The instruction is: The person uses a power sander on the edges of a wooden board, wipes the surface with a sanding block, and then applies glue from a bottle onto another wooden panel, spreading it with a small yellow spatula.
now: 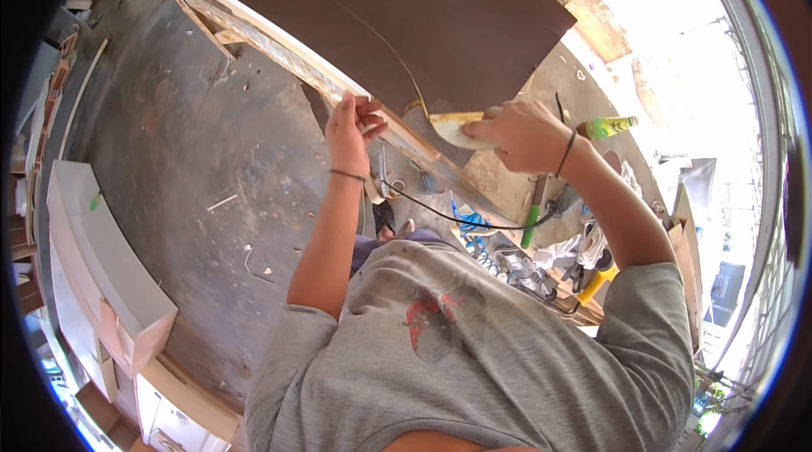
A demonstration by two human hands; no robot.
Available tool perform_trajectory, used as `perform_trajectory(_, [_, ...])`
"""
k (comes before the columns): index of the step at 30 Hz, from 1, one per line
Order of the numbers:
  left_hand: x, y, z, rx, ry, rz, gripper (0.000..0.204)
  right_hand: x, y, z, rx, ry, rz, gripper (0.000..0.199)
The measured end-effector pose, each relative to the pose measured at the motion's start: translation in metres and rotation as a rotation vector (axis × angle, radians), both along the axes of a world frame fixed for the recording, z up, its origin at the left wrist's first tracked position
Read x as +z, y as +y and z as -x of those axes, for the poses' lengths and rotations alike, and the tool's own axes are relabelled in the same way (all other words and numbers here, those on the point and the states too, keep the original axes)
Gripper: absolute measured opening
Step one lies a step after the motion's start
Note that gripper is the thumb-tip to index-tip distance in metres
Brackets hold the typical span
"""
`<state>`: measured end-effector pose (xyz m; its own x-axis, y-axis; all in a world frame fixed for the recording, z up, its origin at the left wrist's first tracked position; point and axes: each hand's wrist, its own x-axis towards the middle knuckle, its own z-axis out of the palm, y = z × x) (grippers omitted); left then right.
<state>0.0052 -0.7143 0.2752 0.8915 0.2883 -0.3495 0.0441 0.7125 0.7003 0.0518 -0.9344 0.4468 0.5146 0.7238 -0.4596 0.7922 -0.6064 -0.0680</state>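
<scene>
My right hand [531, 137] grips a pale, flat spreader [457, 129] with a yellow-brown smear along its straight edge. That edge lies against the near corner of a large dark brown sheet [423, 25]. A thin pale line curves across the sheet toward the spreader. The sheet rests over a long, narrow wooden frame [292, 46] with a white strip along it. My left hand [347, 135] is raised beside the frame's near edge, its fingers partly curled and apart, with nothing visible in them.
On the right lie a green bottle [607, 126], a green-handled tool [531, 225], a blue coiled hose [475, 236] and a metal power tool [523, 273]. A black cable [457, 217] runs below my hands. White cabinet parts [110, 241] stand at left on the scrap-littered floor.
</scene>
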Motion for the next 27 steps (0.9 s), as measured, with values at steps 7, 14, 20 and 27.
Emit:
perform_trajectory(7, [0.006,0.007,-0.022,0.009,-0.007,-0.076,0.026,0.017,-0.01,0.056,-0.058,0.033,0.109,0.049])
perform_trajectory(14, [-0.001,0.013,-0.021,0.008,0.002,-0.04,0.023,0.041,0.01,0.001,-0.038,-0.131,-0.419,0.045])
perform_trajectory(20, [0.003,0.001,-0.028,-0.002,-0.017,-0.057,0.021,-0.049,0.048,0.003,-0.014,-0.399,0.167,0.061])
perform_trajectory(27, [-0.005,0.011,-0.022,0.052,-0.016,-0.12,0.019,0.055,0.063,-0.027,-0.091,-0.179,-0.19,0.038])
